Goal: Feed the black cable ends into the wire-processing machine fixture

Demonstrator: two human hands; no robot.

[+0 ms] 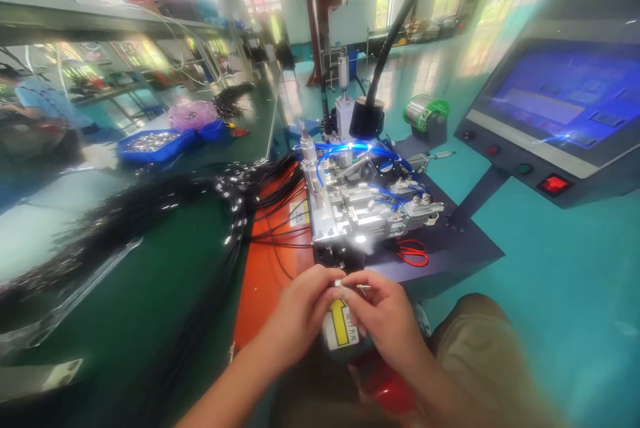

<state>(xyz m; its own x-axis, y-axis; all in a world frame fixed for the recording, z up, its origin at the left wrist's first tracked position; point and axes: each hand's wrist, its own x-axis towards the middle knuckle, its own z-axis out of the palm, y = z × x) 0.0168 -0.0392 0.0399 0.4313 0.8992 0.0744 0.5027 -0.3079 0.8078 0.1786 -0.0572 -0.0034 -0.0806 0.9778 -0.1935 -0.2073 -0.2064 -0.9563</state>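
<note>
Low in the middle of the head view, my left hand [311, 296] and my right hand [381, 303] meet at the fingertips. Both are closed in a pinch around a small white piece [339, 283], whose kind is too small to make out. A thin pale bit [364, 287] pokes out by my right fingers; whether it belongs to the same piece I cannot tell. Just beyond the hands stands a metal bench machine [350, 205] with blue air tubes. Beneath the hands is a label with a yellow arrow [340, 323].
Bundles of black cables [200, 198] lie across the green table [165, 281] and orange board [265, 275]. A lit screen panel [560, 108] stands right, near a wire spool [421, 113]. Red-handled scissors [414, 253] rest beside the machine. A blue tray [155, 146] holds small parts; a person [45, 101] sits far left.
</note>
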